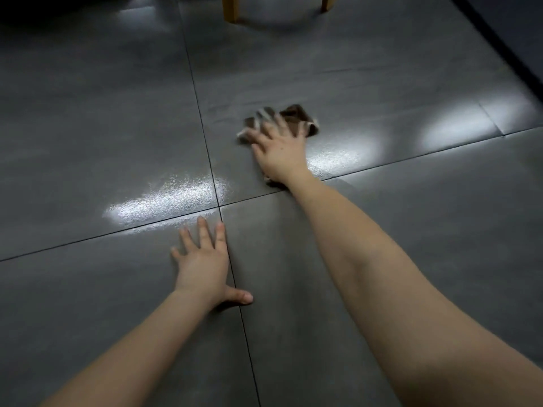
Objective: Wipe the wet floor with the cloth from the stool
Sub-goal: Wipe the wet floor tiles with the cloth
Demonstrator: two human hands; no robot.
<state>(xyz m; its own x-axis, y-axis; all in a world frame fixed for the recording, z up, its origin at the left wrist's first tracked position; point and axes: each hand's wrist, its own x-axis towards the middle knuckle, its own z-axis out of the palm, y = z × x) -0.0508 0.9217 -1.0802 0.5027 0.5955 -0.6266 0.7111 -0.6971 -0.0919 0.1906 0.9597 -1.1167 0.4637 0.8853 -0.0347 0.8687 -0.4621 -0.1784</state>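
Observation:
A brown and white cloth lies bunched on the grey tiled floor, blurred by motion. My right hand presses flat on it with straight, spread fingers, covering most of it. My left hand rests flat on the floor nearer to me, fingers spread, across a tile joint. A wet, shiny patch glistens just beyond my left hand, and another sheen lies right of my right wrist.
Two yellow wooden stool legs stand at the far top centre. A dark strip along the floor's edge runs down the upper right. Dark tile joints cross the floor between my hands.

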